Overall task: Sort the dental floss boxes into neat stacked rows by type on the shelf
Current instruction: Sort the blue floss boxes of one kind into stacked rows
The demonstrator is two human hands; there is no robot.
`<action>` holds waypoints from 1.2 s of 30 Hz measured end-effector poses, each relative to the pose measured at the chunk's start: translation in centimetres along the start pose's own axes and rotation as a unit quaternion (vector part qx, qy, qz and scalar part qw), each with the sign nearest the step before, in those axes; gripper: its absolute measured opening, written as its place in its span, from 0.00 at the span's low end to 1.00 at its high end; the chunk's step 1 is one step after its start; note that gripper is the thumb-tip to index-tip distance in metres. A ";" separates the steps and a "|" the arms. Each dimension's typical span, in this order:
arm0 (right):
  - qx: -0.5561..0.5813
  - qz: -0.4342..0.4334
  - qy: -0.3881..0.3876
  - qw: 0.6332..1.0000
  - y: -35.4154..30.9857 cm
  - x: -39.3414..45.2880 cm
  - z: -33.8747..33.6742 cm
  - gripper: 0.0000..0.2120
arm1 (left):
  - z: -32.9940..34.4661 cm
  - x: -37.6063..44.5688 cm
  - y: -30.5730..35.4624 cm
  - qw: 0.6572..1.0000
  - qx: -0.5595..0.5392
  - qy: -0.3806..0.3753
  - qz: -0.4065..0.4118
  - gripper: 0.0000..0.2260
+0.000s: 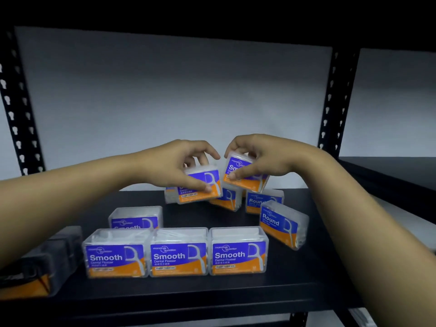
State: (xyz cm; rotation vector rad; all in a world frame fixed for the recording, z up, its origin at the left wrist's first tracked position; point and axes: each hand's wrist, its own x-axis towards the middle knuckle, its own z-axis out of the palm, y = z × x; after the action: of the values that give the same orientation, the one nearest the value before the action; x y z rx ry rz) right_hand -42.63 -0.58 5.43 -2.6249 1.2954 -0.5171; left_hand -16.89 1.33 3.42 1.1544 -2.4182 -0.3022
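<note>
I see my left hand (pixel 179 166) gripping one Smooth box (pixel 200 187) and my right hand (pixel 254 159) gripping another (pixel 238 171), both above the shelf (pixel 212 291).

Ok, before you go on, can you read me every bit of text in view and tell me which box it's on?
"Smooth": front row left box, middle box, right box.
"Dental Flosser": under "Smooth" on the right box.
"Round": tilted box on the right, and box behind it.
"Sm...": box in right hand, partly covered.
Brand line and small print: too blurred.
Box in left hand: name hidden.
</note>
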 end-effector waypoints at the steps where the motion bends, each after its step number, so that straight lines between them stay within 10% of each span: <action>1: -0.012 -0.002 -0.021 1.000 -0.3 0.0 0.2 0.23 | 0.2 -0.3 -0.1 1.000 0.004 0.002 0.003 0.27; 19: -0.120 0.039 -0.205 0.971 -3.0 0.5 5.1 0.20 | 2.9 -1.5 -0.9 0.992 0.021 -0.120 -0.045 0.20; 36: -0.104 0.082 -0.159 0.978 -4.8 -0.9 6.4 0.24 | 1.9 -4.3 -0.9 0.971 0.115 -0.083 -0.191 0.14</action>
State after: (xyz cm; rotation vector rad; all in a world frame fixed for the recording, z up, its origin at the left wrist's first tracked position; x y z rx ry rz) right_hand -37.18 3.03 0.76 -2.5853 1.5059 0.0662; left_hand -14.82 4.13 0.21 1.7684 -2.4059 -0.2460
